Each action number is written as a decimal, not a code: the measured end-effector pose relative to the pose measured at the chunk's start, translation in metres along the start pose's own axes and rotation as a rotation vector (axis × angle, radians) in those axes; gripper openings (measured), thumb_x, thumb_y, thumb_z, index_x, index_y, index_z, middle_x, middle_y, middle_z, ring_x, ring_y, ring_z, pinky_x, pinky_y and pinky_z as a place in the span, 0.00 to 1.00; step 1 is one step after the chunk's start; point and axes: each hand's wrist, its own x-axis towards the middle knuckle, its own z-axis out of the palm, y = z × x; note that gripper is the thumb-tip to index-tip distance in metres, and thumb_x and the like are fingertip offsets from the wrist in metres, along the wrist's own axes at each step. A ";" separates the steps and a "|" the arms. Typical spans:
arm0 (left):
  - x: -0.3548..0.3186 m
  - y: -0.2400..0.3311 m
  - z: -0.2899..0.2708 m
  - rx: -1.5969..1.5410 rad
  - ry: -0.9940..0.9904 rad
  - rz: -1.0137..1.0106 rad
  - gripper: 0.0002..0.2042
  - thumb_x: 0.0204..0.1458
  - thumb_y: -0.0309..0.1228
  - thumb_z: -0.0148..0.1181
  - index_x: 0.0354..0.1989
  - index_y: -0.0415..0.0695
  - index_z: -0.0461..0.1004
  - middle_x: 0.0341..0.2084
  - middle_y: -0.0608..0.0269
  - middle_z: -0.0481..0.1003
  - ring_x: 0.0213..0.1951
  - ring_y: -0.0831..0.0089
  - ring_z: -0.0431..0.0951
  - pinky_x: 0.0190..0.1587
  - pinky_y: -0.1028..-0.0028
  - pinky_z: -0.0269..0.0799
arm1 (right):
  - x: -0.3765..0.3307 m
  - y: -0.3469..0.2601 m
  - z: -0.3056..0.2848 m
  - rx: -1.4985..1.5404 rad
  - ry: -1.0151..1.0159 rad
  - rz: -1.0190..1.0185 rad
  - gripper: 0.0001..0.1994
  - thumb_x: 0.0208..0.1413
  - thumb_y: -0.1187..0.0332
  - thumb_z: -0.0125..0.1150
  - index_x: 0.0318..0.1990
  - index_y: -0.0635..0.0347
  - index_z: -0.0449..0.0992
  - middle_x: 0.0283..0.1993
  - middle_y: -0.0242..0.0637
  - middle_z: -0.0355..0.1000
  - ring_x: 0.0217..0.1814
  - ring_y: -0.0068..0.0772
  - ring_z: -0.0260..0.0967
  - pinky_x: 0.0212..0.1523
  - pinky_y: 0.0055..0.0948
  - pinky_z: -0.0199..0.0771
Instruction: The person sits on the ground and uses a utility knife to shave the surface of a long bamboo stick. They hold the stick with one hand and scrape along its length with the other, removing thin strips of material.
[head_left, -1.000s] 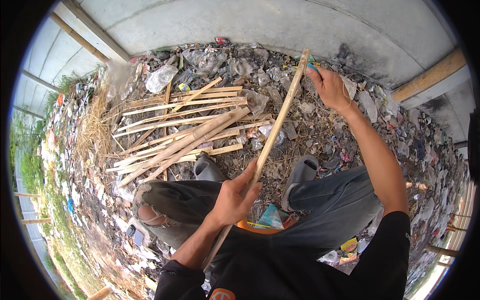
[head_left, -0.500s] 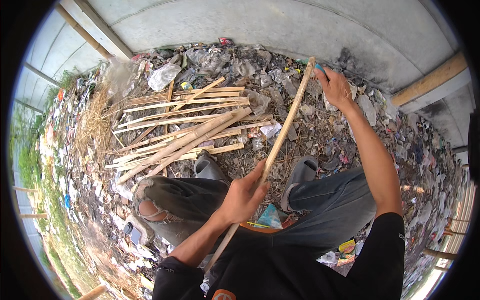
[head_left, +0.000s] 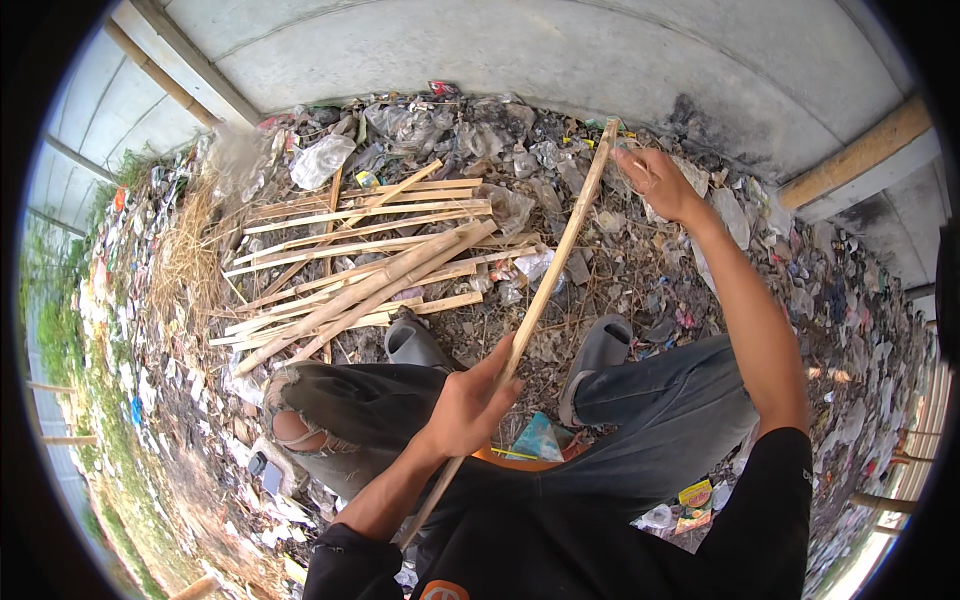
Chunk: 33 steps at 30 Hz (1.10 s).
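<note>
A long, pale split-bamboo strip (head_left: 555, 262) slants across my front, from near the wall down past my lap. My left hand (head_left: 468, 405) is wrapped round its lower part, above my thighs. Close beside the strip's far end, my right hand (head_left: 655, 183) is closed with the fingers curled. The small blue-handled tool seen in that hand half a second ago is now hidden by the fingers. To the left of the strip, several thin bamboo strips (head_left: 365, 217) lie in a loose pile, with wider bamboo pieces (head_left: 355, 299) across them.
Litter and plastic scraps (head_left: 735, 215) cover the ground. A grey concrete wall (head_left: 500, 50) curves behind, with a bamboo pole (head_left: 855, 155) against it at the right. Grey slippers (head_left: 603, 345) are on my feet. Dry straw (head_left: 185, 255) lies left of the pile.
My right hand has dropped slightly and turned, and the blue handle no longer shows. My left hand and the strip have shifted a little left and down.
</note>
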 end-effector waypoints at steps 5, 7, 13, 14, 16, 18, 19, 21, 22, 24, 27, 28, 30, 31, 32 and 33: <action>0.005 -0.001 0.010 -0.051 0.004 0.052 0.31 0.67 0.27 0.59 0.75 0.28 0.56 0.28 0.76 0.66 0.29 0.87 0.62 0.31 0.81 0.60 | 0.007 0.015 -0.021 -0.165 0.115 -0.019 0.40 0.69 0.31 0.46 0.36 0.67 0.81 0.19 0.42 0.63 0.27 0.43 0.65 0.37 0.46 0.66; 0.006 0.003 0.008 -0.043 -0.012 0.013 0.31 0.67 0.27 0.58 0.76 0.28 0.56 0.28 0.75 0.67 0.29 0.87 0.62 0.31 0.81 0.60 | 0.004 0.014 -0.016 -0.196 0.198 -0.077 0.40 0.68 0.31 0.47 0.37 0.67 0.82 0.20 0.45 0.68 0.27 0.47 0.69 0.37 0.49 0.68; 0.002 -0.012 0.007 -0.144 -0.004 -0.026 0.31 0.67 0.28 0.59 0.75 0.28 0.56 0.36 0.66 0.75 0.39 0.83 0.70 0.43 0.78 0.68 | -0.006 -0.009 -0.005 -0.423 0.328 -0.066 0.31 0.70 0.37 0.50 0.38 0.60 0.80 0.21 0.47 0.74 0.27 0.53 0.77 0.30 0.50 0.74; 0.002 -0.011 0.005 -0.150 -0.015 -0.061 0.32 0.67 0.29 0.60 0.75 0.27 0.57 0.39 0.61 0.78 0.43 0.81 0.73 0.49 0.77 0.72 | -0.006 -0.013 -0.006 -0.463 0.337 -0.069 0.30 0.70 0.38 0.50 0.38 0.59 0.79 0.20 0.46 0.74 0.26 0.53 0.76 0.29 0.49 0.73; 0.001 -0.013 0.005 -0.182 -0.013 -0.068 0.32 0.67 0.29 0.60 0.75 0.27 0.57 0.40 0.62 0.78 0.43 0.81 0.73 0.49 0.77 0.71 | -0.009 -0.020 -0.006 -0.545 0.358 -0.076 0.28 0.71 0.39 0.50 0.38 0.57 0.79 0.20 0.45 0.74 0.24 0.52 0.76 0.26 0.47 0.72; 0.000 -0.014 0.006 -0.195 -0.009 -0.059 0.32 0.68 0.29 0.60 0.75 0.27 0.57 0.41 0.63 0.78 0.44 0.81 0.73 0.50 0.77 0.71 | -0.008 -0.020 -0.008 -0.586 0.369 -0.099 0.29 0.70 0.38 0.51 0.37 0.57 0.79 0.20 0.45 0.74 0.25 0.51 0.76 0.27 0.48 0.73; -0.001 -0.014 0.006 -0.192 -0.009 -0.050 0.32 0.68 0.29 0.60 0.75 0.27 0.56 0.41 0.63 0.78 0.44 0.81 0.73 0.50 0.77 0.71 | -0.007 -0.019 -0.009 -0.606 0.375 -0.109 0.29 0.69 0.37 0.51 0.36 0.57 0.79 0.20 0.45 0.74 0.25 0.50 0.76 0.27 0.48 0.73; 0.000 -0.014 0.006 -0.212 -0.008 -0.035 0.32 0.68 0.29 0.60 0.75 0.27 0.56 0.42 0.63 0.78 0.45 0.81 0.73 0.51 0.77 0.71 | -0.008 -0.012 -0.013 -0.522 0.358 -0.183 0.29 0.70 0.38 0.51 0.36 0.57 0.79 0.19 0.44 0.73 0.25 0.49 0.76 0.28 0.48 0.72; 0.000 -0.015 0.006 -0.237 -0.006 -0.031 0.32 0.68 0.29 0.60 0.75 0.27 0.56 0.42 0.63 0.78 0.45 0.81 0.73 0.51 0.77 0.71 | -0.010 -0.011 -0.015 -0.479 0.347 -0.222 0.28 0.70 0.39 0.51 0.35 0.57 0.79 0.19 0.43 0.73 0.25 0.49 0.75 0.28 0.48 0.72; 0.000 -0.015 0.006 -0.254 0.000 -0.019 0.31 0.68 0.29 0.59 0.75 0.27 0.56 0.43 0.62 0.79 0.45 0.81 0.74 0.51 0.77 0.71 | -0.014 -0.008 -0.023 -0.373 0.229 -0.233 0.28 0.70 0.41 0.52 0.34 0.58 0.79 0.18 0.42 0.71 0.23 0.47 0.72 0.28 0.48 0.69; 0.001 -0.015 0.006 -0.209 0.000 0.001 0.31 0.68 0.29 0.59 0.75 0.28 0.57 0.43 0.59 0.79 0.45 0.81 0.74 0.51 0.76 0.72 | -0.012 0.004 -0.026 -0.255 0.142 -0.214 0.28 0.69 0.42 0.52 0.31 0.61 0.78 0.17 0.42 0.67 0.21 0.44 0.65 0.28 0.46 0.64; 0.001 -0.013 0.006 -0.179 -0.005 0.005 0.31 0.67 0.29 0.60 0.75 0.29 0.57 0.42 0.57 0.80 0.44 0.81 0.74 0.50 0.76 0.72 | -0.009 0.008 -0.024 -0.221 0.128 -0.201 0.29 0.69 0.42 0.53 0.30 0.62 0.77 0.17 0.42 0.65 0.20 0.43 0.63 0.28 0.45 0.62; 0.001 -0.010 0.006 -0.111 -0.023 0.027 0.31 0.67 0.29 0.60 0.75 0.30 0.58 0.40 0.54 0.80 0.42 0.81 0.75 0.49 0.76 0.73 | -0.004 0.015 -0.017 -0.114 0.190 -0.185 0.30 0.67 0.40 0.55 0.28 0.63 0.75 0.16 0.41 0.62 0.20 0.41 0.60 0.28 0.45 0.60; 0.001 -0.009 0.006 -0.074 -0.038 0.046 0.31 0.66 0.29 0.60 0.75 0.30 0.58 0.39 0.53 0.80 0.41 0.81 0.75 0.48 0.76 0.74 | -0.001 0.020 -0.013 -0.059 0.222 -0.176 0.31 0.66 0.39 0.56 0.27 0.63 0.74 0.16 0.41 0.61 0.20 0.40 0.58 0.29 0.44 0.59; 0.001 -0.008 0.006 -0.036 -0.053 0.064 0.31 0.66 0.28 0.60 0.75 0.31 0.58 0.38 0.52 0.80 0.40 0.81 0.75 0.47 0.76 0.74 | 0.002 0.028 -0.014 -0.065 0.215 -0.162 0.31 0.65 0.39 0.56 0.27 0.63 0.74 0.17 0.40 0.62 0.21 0.39 0.59 0.29 0.44 0.59; 0.001 -0.009 0.006 -0.044 -0.045 0.072 0.31 0.65 0.28 0.60 0.75 0.31 0.58 0.37 0.52 0.80 0.39 0.81 0.75 0.47 0.76 0.74 | 0.005 0.037 -0.016 -0.071 0.209 -0.148 0.30 0.64 0.39 0.57 0.27 0.62 0.74 0.17 0.39 0.62 0.21 0.38 0.59 0.30 0.43 0.59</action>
